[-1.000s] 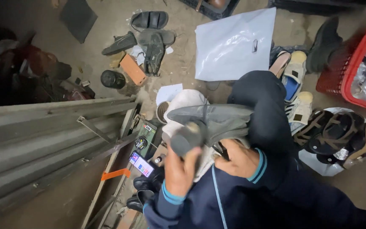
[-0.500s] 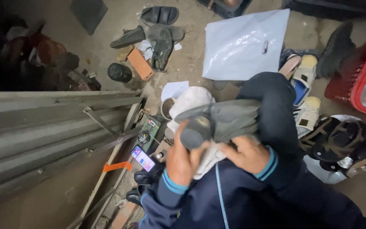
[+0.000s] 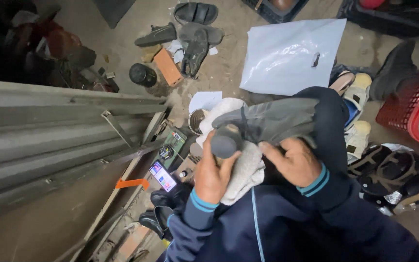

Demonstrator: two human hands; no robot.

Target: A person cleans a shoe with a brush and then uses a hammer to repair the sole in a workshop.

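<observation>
The dark grey shoe with a round heel [image 3: 267, 123] lies across the person's lap near the picture centre, its heel end pointing to 9 o'clock. The left hand [image 3: 213, 172] has its fingers closed around the round dark heel. The right hand [image 3: 294, 160] rests under the shoe at 3 o'clock from the left; its fingers are curled, but the shoe hides the tips, so I cannot tell if they grip. A white cloth [image 3: 241, 167] lies between the hands, partly covered by both.

At 9 o'clock, grey metal bars [image 3: 64, 140] lean in shadow; the far corner at 10 o'clock is too dark to read. A lit phone [image 3: 162, 175] lies beside them.

The concrete floor [image 3: 229, 68] is dusty and crowded: black sandals [image 3: 195, 12] at 12 o'clock, a pale plastic bag [image 3: 292, 56] at 1 o'clock. At 3 o'clock a red plastic basket [image 3: 413, 109] is cut off by the edge; its contents are perhaps plastic wrapping.
</observation>
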